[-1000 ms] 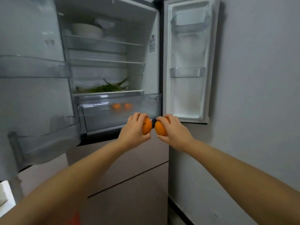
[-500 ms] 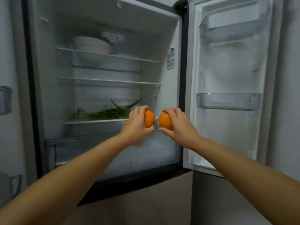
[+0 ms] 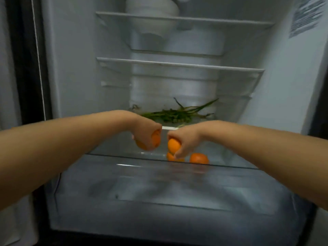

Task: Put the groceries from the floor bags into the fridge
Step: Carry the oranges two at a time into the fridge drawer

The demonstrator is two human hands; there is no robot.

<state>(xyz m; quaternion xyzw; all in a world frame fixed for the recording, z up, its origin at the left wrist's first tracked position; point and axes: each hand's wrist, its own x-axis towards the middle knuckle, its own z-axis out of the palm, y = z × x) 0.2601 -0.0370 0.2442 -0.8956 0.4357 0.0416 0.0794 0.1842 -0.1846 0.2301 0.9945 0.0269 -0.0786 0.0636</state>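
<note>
Orange fruit fills both my hands, and the one head view shows them far deeper in the fridge than a moment ago: they were held up level with the greens shelf, and now they hang low over the open clear drawer (image 3: 159,176). I judge that puts me at the release step, with only the letting go left for this pair.

My left hand (image 3: 145,134) curls knuckles-up round its orange (image 3: 156,139), a closed grip clamped on the fruit. My right hand (image 3: 184,141) wraps its orange (image 3: 173,144) the same way, fingers pointing down. Two more oranges (image 3: 198,158) already lie in the drawer just beneath. The greens (image 3: 177,113) lie on the shelf behind my wrists.
</note>
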